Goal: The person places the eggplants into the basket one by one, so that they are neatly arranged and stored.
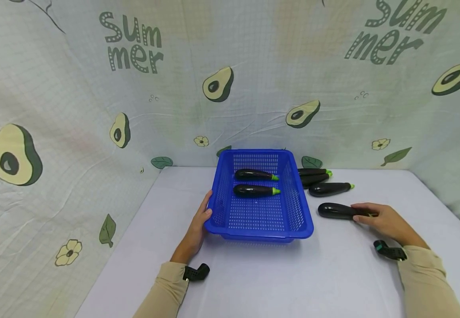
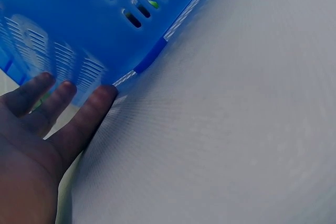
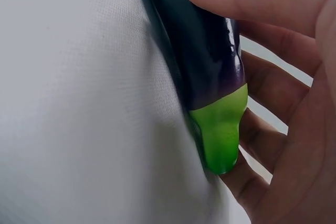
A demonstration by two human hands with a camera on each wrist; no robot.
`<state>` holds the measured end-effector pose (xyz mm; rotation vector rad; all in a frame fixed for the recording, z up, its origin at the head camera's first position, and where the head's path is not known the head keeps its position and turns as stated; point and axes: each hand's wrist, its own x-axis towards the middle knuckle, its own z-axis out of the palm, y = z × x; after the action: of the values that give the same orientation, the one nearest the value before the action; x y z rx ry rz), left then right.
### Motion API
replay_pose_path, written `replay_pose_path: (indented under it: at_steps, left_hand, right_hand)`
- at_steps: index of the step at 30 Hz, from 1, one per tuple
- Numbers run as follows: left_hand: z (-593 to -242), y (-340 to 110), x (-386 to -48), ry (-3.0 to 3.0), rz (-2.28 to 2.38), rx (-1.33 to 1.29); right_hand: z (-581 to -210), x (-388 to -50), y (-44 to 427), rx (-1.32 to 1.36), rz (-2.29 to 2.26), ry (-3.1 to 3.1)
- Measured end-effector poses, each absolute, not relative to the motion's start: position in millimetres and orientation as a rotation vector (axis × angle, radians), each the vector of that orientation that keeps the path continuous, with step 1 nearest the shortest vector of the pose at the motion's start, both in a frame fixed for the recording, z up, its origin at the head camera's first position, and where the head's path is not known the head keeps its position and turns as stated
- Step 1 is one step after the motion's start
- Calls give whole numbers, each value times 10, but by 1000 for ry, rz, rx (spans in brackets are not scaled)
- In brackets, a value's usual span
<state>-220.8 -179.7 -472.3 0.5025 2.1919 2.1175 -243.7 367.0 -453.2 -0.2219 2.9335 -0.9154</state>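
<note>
A blue plastic basket [image 1: 253, 227] with slotted walls stands on the white table. Inside it two dark eggplants [image 1: 253, 190] with green stem ends lie side by side. My left hand [image 1: 196, 227] touches the basket's left side, its fairly straight fingers [image 2: 79, 124] against the outer wall. To the right of the basket, my right hand [image 1: 381, 221] grips another eggplant [image 1: 335, 210] near its green end, thumb on one side and fingers on the other. In the right wrist view this eggplant [image 3: 210, 72] lies against or just above the white surface; I cannot tell which.
Behind the held eggplant lies a loose eggplant [image 1: 329, 189]. Two more, including a rear eggplant [image 1: 311, 171], lie close together beside the basket's right wall. A printed cloth [image 1: 253, 123] hangs behind the table [image 1: 253, 282].
</note>
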Motion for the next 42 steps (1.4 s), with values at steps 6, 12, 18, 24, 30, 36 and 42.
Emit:
replay_pose_path:
  at_steps: [6,12,18,24,30,36,42]
  left_hand:
    - [-4728,-1802,-2212,2196,2113,513]
    - [-4734,-1800,-2215,2200,2110,504]
    - [-4726,-1797,-2212,2198,2114,500]
    - [-4725,-1796,-2218,2196,2116,499]
    - [-4724,-1793,-2220,2187,2122,489]
    - [-4712,-1796,-2209,2185,2121,484]
    - [-4700,-1794,-2208,2181,2123,499]
  right_hand:
    - [-4553,-2437,3676,-223,-942,2951]
    - [-4569,-2427,3671,-208,-1006,2966]
    - [-4569,-2423,3644,-175,-1022,2978]
    - [-4552,-2430,3615,-143,-1042,2993]
    - [-4543,-2447,3585,-108,-1075,2984]
    - [-4537,-2463,3563,-107,-1124,2976]
    - [-4518,-2473,3553,-122,-1134,2975]
